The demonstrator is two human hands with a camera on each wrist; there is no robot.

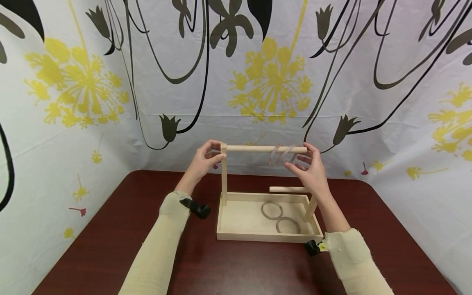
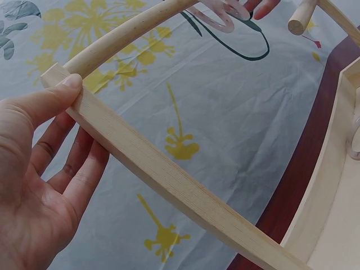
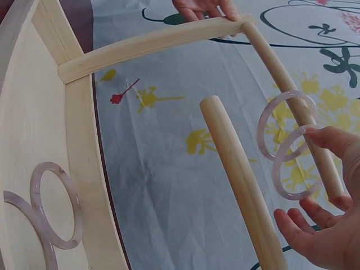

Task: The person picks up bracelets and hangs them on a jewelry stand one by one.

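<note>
Right hand (image 1: 311, 170) curls thumb and fingers to the rim of one ring (image 3: 277, 169), gripping it around the upper rod (image 1: 254, 148), near that rod's free end, right of centre in the head view; a second ring (image 3: 262, 132) hangs around the same rod, just to its left there; left hand (image 1: 204, 160), left of centre, grips the top of the left post (image 1: 223, 180), thumb on one side and fingers on the other, seemingly to steady the stand.

Two rings are thus on the upper rod; a third ring (image 1: 262, 210) and a fourth ring (image 1: 289, 218) lie in the tray (image 1: 265, 237), lower right of centre, touching or nearly so; the lower rod (image 1: 287, 189), reaching leftward from the right post (image 1: 311, 211), carries none. By that count the work looks about half through, two visible rings on a rod and two off; whether the gripped ring is sliding inward or outward cannot be told.
</note>
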